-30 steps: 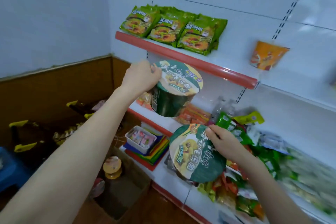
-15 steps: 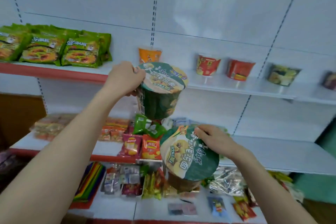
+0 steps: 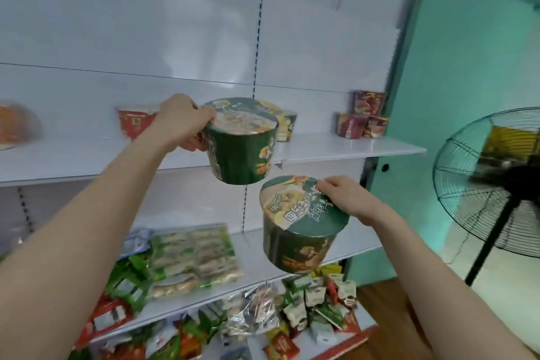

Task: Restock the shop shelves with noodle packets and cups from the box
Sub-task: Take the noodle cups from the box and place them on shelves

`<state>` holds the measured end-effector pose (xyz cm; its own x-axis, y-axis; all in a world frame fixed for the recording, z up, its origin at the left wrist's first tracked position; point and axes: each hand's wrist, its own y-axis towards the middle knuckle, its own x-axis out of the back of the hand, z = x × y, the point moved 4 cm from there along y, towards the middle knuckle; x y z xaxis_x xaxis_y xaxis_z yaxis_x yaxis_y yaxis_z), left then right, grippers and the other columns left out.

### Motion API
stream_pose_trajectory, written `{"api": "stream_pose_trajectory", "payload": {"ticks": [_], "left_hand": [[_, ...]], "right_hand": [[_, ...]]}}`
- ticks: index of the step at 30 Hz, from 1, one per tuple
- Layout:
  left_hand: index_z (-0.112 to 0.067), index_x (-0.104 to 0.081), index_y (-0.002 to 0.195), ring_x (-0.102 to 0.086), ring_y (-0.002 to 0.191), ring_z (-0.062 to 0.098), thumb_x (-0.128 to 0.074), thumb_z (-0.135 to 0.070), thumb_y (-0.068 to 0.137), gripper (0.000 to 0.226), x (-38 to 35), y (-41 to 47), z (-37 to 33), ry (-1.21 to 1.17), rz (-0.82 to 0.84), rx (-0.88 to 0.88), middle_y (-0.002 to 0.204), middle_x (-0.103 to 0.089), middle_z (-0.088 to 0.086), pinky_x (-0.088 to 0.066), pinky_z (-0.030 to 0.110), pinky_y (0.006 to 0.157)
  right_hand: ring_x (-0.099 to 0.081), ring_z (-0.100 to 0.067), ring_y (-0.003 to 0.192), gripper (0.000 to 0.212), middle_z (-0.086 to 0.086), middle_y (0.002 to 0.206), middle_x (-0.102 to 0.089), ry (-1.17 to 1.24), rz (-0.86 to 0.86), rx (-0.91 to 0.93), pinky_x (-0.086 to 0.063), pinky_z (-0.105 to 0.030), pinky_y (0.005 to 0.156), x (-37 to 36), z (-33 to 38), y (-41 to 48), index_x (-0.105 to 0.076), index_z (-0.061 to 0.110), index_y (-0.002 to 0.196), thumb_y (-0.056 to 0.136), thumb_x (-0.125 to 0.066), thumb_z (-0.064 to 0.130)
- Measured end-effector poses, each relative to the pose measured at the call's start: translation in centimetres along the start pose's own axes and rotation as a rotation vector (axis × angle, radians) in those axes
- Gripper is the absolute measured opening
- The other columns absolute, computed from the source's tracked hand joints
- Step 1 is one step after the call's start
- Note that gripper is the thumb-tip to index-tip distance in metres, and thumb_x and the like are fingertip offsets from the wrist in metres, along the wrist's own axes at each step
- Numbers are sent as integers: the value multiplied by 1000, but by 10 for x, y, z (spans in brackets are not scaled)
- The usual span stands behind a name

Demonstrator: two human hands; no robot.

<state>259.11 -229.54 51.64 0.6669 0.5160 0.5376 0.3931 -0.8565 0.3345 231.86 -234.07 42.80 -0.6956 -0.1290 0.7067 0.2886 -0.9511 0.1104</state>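
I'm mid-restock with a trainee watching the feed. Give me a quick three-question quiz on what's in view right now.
1. True or false: the left hand grips a round green noodle cup.
2. Where do the stacked dark red noodle cups stand? A: at the right end of the white upper shelf. B: at its left end. C: on the bottom shelf.
3. Fill in: the right hand holds the second green noodle cup ___ than the first (higher or lower).

Key: 1 true; 2 A; 3 lower.
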Motion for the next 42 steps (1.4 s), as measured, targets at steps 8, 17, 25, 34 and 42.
{"api": "stream_pose_trajectory", "payload": {"ticks": [8, 17, 25, 34, 42], "left_hand": [[2, -57, 84, -64, 40, 17, -53, -20, 87, 23, -94, 101, -67, -25, 84, -82, 72, -66, 22, -53, 25, 46], [3, -53, 73, -64, 40, 19, -52, -14, 85, 21, -132, 253, -118, -12, 37, -168, 70, -65, 24, -57, 30, 52], [4, -57, 77, -69, 51, 23, -50, -13, 82, 19, -167, 331, -137, 3, 26, -149, 69, -67, 24, -58, 30, 50], [8, -62, 75, -70, 58, 24, -51, -12, 82, 23, -208, 385, -137, 54, 17, -82, 67, -69, 21, -56, 26, 50], [5, -59, 73, -67, 47, 22, -51, -14, 86, 24, -239, 427, -129, 124, -44, 12, 67, -68, 20, -57, 28, 49]], "right_hand": [[-56, -10, 60, 33, -2, 71, -58, 43, -117, -92, -41, -19, 46, 75, -57, 86, -53, 12, 74, 98, -36, 26], [-52, -9, 48, 35, -1, 62, -53, -1, -179, -104, -37, -16, 38, 128, -73, 235, -47, 14, 66, 98, -39, 25], [-60, -20, 62, 25, -8, 84, -62, 56, -140, -144, -50, -23, 39, 148, -94, 348, -54, 5, 102, 96, -39, 24], [-65, -36, 71, 19, -22, 90, -62, 55, -51, -181, -55, -34, 46, 148, -137, 471, -48, 2, 85, 93, -43, 18], [-68, -41, 80, 26, -29, 96, -65, 103, 66, -172, -58, -40, 58, 131, -149, 567, -58, -7, 96, 92, -43, 15]]}}
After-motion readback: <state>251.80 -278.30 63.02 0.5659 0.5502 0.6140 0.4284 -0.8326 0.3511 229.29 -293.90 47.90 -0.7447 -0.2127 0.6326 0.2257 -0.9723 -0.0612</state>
